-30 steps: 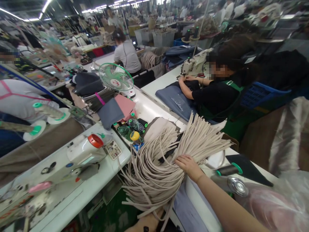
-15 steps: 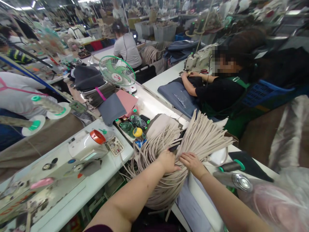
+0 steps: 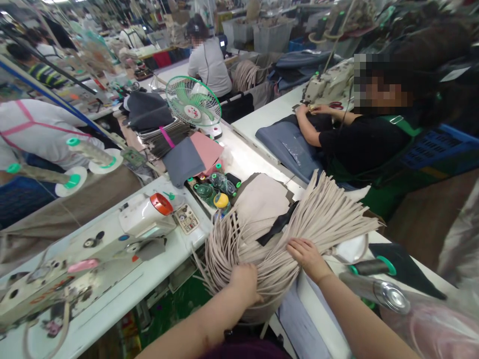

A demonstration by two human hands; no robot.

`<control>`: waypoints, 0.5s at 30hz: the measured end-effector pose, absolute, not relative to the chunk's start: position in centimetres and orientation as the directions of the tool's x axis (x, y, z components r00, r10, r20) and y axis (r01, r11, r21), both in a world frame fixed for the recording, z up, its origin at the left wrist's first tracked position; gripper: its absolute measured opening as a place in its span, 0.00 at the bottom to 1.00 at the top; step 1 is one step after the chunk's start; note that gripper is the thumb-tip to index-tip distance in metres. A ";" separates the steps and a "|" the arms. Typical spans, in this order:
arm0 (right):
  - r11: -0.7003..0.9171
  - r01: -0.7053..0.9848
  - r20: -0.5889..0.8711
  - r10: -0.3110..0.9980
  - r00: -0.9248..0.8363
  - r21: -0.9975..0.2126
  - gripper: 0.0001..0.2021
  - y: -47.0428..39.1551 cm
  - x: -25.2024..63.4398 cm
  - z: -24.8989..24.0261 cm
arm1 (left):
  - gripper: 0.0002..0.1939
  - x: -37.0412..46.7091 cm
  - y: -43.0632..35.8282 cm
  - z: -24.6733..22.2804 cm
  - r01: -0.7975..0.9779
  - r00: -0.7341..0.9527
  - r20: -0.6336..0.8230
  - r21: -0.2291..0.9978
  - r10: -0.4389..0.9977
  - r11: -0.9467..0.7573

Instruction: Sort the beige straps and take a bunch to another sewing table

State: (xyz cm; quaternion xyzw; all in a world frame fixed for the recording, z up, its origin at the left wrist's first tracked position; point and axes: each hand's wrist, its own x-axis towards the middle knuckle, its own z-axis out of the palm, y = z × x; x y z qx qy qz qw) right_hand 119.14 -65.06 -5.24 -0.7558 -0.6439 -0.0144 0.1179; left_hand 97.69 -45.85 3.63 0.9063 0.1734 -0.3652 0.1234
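A large bundle of long beige fabric strips lies at the table's near edge. Its cut ends fan out to the right, while its looped part hangs in front of me. My left hand is closed around strips low in the looped part, its fingertips partly hidden. On the right, my right hand rests on the narrow part with fingers stretched across the strips; its thumb is hidden. A black band lies across the strips, near a stack of light cut pieces.
A sewing machine stands to the left. A tray of thread spools and a green fan are beyond the bundle. A steel flask and dark thread cone are at right. A co-worker sits across the table.
My left hand has moved down and toward me, away from the right hand, spreading the looped strips. The black band shows more. My view has shifted slightly left.
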 end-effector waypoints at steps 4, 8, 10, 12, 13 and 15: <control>-0.142 0.978 0.203 0.964 0.171 -0.151 0.20 -65.0 119.1 -5.4 | 0.47 95.2 -43.7 3.1 0.414 0.719 -0.656 0.137 0.231 -0.900; -0.134 0.981 0.232 0.959 0.164 -0.142 0.20 -65.0 119.2 -5.7 | 0.46 93.6 -42.4 2.2 0.334 0.816 -0.563 0.276 0.130 -0.901; -0.135 0.981 0.240 0.957 0.165 -0.137 0.19 -65.0 119.2 -5.9 | 0.50 93.9 -41.8 1.5 0.271 0.841 -0.540 0.349 0.044 -0.897; -0.137 0.982 0.243 0.956 0.166 -0.131 0.19 -65.0 119.1 -5.9 | 0.57 94.5 -41.3 0.9 0.275 0.825 -0.564 0.356 0.029 -0.893; -0.138 0.982 0.245 0.955 0.166 -0.128 0.19 -65.0 119.1 -5.9 | 0.61 94.8 -41.2 0.7 0.289 0.815 -0.578 0.338 0.045 -0.896; -0.137 0.983 0.250 0.954 0.164 -0.121 0.20 -65.0 119.1 -5.9 | 0.64 95.2 -41.4 0.6 0.302 0.795 -0.599 0.259 0.093 -0.917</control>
